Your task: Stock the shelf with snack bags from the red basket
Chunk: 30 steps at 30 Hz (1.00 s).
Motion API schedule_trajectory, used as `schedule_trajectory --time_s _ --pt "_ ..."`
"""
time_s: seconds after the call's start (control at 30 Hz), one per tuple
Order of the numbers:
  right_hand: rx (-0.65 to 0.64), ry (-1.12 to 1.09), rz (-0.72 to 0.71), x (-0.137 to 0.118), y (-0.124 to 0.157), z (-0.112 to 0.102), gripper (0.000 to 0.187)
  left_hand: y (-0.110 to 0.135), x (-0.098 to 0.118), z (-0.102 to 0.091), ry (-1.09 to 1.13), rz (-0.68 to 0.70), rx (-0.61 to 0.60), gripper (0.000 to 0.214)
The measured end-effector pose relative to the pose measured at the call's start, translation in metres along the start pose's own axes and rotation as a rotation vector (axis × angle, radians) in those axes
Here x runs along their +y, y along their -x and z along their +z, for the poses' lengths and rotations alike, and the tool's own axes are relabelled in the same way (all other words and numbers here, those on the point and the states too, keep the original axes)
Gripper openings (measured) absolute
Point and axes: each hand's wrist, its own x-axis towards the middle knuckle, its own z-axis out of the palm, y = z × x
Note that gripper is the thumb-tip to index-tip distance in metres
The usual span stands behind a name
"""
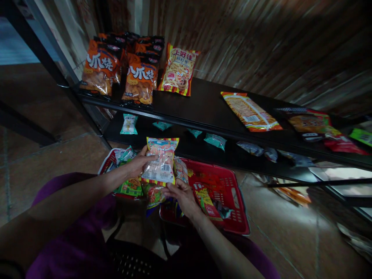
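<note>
My left hand (138, 162) grips the left edge of a yellow-and-red striped snack bag (161, 161), held upright with its back and barcode facing me. My right hand (180, 193) is closed on the bag's lower right corner. Both hands hover over a red plastic basket (229, 186) on the floor, which holds several more snack packets. A matching striped bag (178, 70) stands on the black shelf (203, 100) above.
Orange snack bags (100, 68) stand in rows at the shelf's left end, and flat packets (250, 112) lie further right. Small teal packets (215, 140) lie on the lower shelf. The floor around is tiled, and wood panelling backs the shelves.
</note>
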Motion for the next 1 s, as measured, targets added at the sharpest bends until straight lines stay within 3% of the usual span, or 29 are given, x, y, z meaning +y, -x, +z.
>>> schedule_trajectory --time_s 0.17,0.33,0.47,0.67,0.77,1.0 --pt "-0.139 0.063 -0.001 -0.006 0.006 0.001 0.03 0.002 0.006 0.006 -0.003 0.001 0.023 0.07" --pt "-0.298 0.199 0.018 -0.019 -0.002 -0.014 0.039 0.004 0.017 0.009 -0.041 0.017 -0.005 0.072" --pt "-0.117 0.142 -0.045 -0.038 -0.013 -0.024 0.046 0.006 0.016 0.009 -0.09 -0.035 -0.05 0.072" --pt "0.178 -0.071 -0.175 -0.053 -0.028 -0.027 0.036 0.01 -0.007 0.004 -0.122 -0.132 -0.237 0.072" --pt "0.21 -0.069 -0.19 -0.053 -0.033 -0.03 0.034 0.01 -0.014 0.002 -0.157 -0.141 -0.257 0.073" --pt "0.121 -0.043 -0.121 -0.05 -0.034 -0.03 0.033 0.009 -0.013 0.001 -0.176 -0.118 -0.232 0.068"
